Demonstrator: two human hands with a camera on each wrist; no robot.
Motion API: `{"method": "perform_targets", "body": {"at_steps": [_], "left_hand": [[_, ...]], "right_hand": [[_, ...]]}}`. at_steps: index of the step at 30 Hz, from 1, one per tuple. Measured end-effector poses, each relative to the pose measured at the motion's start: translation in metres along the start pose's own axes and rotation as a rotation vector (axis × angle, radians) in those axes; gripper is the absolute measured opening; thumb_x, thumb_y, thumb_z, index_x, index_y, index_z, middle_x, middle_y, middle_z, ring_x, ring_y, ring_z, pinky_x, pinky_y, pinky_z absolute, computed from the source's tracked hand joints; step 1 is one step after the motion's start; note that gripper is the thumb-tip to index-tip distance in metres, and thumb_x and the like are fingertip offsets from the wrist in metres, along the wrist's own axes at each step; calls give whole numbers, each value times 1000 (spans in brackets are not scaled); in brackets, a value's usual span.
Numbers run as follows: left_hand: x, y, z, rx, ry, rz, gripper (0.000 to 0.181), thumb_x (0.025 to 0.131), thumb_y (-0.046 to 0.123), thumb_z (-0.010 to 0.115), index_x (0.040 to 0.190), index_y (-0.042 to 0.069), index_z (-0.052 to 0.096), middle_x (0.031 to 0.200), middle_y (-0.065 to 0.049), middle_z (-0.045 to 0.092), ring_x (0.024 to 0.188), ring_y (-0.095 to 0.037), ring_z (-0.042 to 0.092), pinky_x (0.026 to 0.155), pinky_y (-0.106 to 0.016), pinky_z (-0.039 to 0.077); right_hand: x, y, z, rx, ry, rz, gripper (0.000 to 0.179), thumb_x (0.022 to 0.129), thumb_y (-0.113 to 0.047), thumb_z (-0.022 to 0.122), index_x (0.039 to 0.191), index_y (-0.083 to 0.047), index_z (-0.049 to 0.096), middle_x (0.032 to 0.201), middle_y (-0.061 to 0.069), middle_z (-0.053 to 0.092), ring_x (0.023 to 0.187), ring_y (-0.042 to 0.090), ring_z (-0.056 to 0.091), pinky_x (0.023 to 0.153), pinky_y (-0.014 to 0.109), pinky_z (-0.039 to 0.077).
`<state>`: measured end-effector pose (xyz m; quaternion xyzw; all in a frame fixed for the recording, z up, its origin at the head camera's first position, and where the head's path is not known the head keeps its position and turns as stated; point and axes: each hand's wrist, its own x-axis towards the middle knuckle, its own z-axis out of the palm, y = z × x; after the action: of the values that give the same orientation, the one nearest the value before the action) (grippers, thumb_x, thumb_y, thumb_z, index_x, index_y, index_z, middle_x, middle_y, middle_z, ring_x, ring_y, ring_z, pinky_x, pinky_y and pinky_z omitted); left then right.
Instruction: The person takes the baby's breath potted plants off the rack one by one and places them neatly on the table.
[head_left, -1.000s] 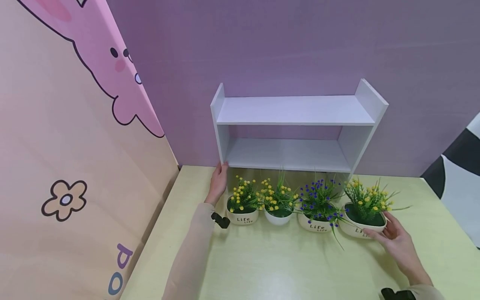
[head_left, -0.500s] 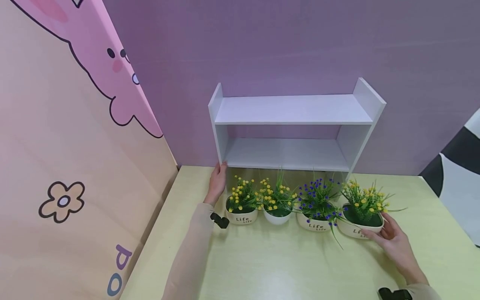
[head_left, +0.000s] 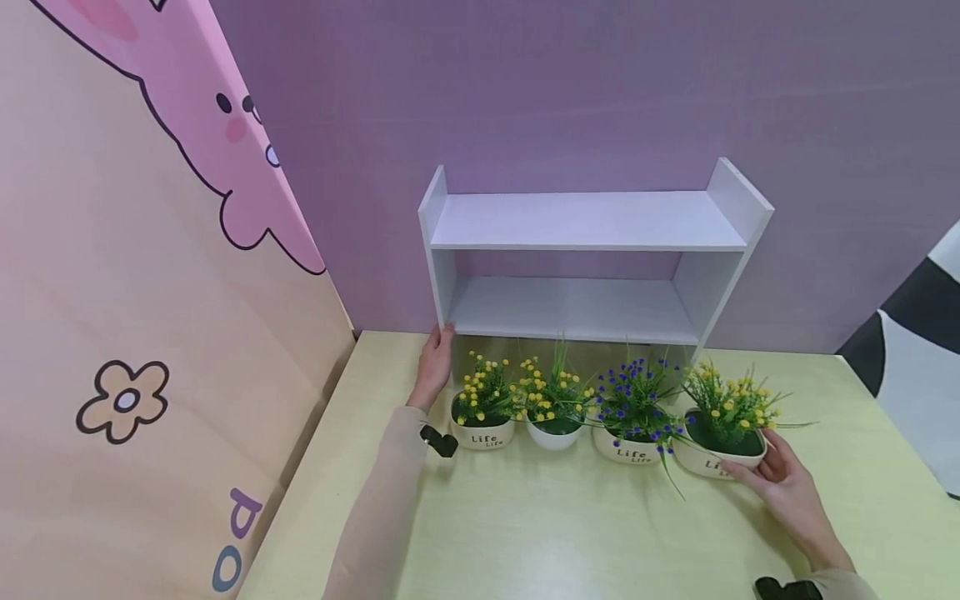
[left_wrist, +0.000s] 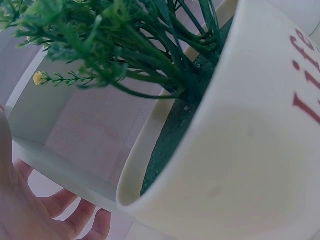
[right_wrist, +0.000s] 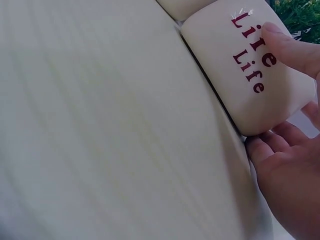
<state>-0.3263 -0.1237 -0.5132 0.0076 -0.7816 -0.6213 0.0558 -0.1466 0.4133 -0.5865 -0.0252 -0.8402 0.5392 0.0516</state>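
Observation:
My left hand (head_left: 431,367) grips the lower left side panel of a white two-tier shelf (head_left: 577,221). In the left wrist view, its fingers (left_wrist: 80,220) curl round the panel's far side. Beside that hand, a cream oval flowerpot (left_wrist: 235,155) lettered "Life" holds artificial yellow flowers. My right hand (head_left: 787,483) holds the rightmost flowerpot (head_left: 708,461), also with yellow flowers, between thumb and fingers. The right wrist view has the thumb on the lettered front of that pot (right_wrist: 240,75) and fingers at its end, near the base.
Between the end pots stand a round white pot (head_left: 555,437) of yellow flowers and an oval pot (head_left: 630,450) of blue ones. The row is in front of the shelf on a pale table (head_left: 570,533). A purple wall (head_left: 577,100) rises behind, a decorated wall (head_left: 172,292) at left.

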Motion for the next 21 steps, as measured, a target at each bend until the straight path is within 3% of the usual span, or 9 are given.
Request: {"method": "perform_targets", "body": {"at_steps": [3,10,18,21], "left_hand": [[0,1,0,4,1,-2,71,111,60,36,170,20,30,171,-15,39,158,-40,36,126,-68,30],[0,1,0,7,2,-7,71,111,61,36,170,20,31,171,-14,39,159,-40,36,126,-68,29],[-1,1,0,1,-4,-9,70,112,59,36,170,20,31,171,-14,38,159,-40,35,126,-69,29],[-1,1,0,-1,-4,-8,71,111,59,37,170,20,31,171,-15,39,158,-40,36,126,-69,29]], "right_hand": [[1,0,-1,31,-8,2,102,103,-11,72,172,-10,-3,171,8,29,112,-31,48,92,-1,43],[0,-3,-1,-17,-12,24,103,104,-19,72,172,-9,-6,168,37,21,109,-34,42,90,-3,40],[-1,-2,0,18,-10,3,101,104,-13,71,172,-7,-3,172,19,24,111,-33,45,93,-3,41],[-3,-3,0,11,-9,13,100,104,-15,71,173,-11,-2,172,18,25,112,-32,45,93,-2,41]]}}
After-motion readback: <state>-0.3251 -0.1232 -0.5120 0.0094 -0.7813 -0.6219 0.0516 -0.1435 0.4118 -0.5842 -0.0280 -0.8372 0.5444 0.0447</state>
